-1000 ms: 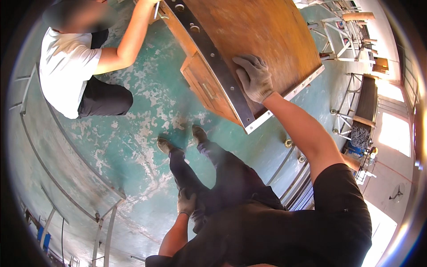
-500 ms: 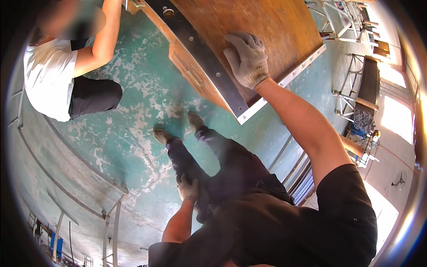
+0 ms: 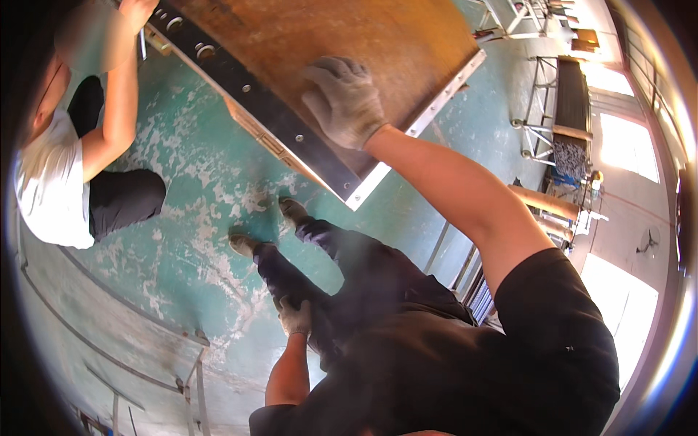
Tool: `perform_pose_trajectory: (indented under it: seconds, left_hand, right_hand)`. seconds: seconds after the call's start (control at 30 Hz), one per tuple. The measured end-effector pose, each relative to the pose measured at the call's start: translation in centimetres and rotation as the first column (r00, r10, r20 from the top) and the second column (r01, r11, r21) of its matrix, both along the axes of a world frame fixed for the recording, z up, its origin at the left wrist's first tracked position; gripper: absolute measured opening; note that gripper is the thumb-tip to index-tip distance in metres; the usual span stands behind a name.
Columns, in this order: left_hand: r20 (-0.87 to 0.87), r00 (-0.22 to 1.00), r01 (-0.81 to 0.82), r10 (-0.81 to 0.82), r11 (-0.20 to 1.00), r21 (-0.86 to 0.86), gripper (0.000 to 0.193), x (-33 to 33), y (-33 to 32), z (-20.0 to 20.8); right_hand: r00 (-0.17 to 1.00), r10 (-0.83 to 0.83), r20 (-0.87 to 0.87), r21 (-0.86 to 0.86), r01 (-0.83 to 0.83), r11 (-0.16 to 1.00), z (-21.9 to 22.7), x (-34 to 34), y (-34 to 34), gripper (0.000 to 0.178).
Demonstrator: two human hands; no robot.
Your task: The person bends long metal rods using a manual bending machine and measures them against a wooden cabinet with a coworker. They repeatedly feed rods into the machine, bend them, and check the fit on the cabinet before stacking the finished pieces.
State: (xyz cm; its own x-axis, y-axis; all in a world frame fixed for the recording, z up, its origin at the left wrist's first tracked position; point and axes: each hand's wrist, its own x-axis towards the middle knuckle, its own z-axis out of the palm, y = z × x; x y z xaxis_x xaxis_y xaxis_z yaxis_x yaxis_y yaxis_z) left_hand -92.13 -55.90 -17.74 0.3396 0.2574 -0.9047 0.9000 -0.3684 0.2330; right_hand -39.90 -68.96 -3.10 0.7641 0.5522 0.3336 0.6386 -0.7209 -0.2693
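Since earlier frame, I am seeing right hand (image 3: 343,102) sliding further onto brown panel (image 3: 327,65), fingers spread flat, pressing. Left hand (image 3: 294,317) resting near thigh, grip unclear. Co-worker's hand (image 3: 137,11) holding far-left end; panel being carried, not yet set down.

Strong daylight pours in from bright openings (image 3: 629,142) on the right, blown out to near white with glare along that rim. The green floor (image 3: 182,240) is evenly lit, with soft shadows under the brown panel (image 3: 342,36). Fisheye distortion bends straight edges toward a dark vignetted border. The dark trousers (image 3: 378,283) look slightly soft; a face at upper left is blurred.
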Motion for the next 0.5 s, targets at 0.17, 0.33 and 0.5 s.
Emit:
perform_pose_trajectory:
  seconds: [0.17, 0.33, 0.5]
  left_hand:
    - [-0.021, 0.996, 0.082, -0.081, 0.996, 0.037, 0.075, 0.6, -0.1, 0.1]
    - [-0.031, 0.986, 0.163, -0.164, 0.986, -0.042, 0.074, -0.7, 0.1, -0.9]
    - [-0.040, 0.942, 0.326, -0.332, 0.939, -0.112, 0.067, -2.2, -0.2, -1.1]
  right_hand:
    - [0.999, -0.021, -0.049, 0.008, 0.022, 1.000, 0.6, -0.3, -0.2, 0.034]
    - [0.994, -0.024, -0.103, 0.024, 0.026, 0.999, 1.1, -0.4, -0.7, 0.033]
    - [0.995, -0.027, -0.097, 0.055, 0.032, 0.998, 1.0, -0.2, -1.0, 0.032]
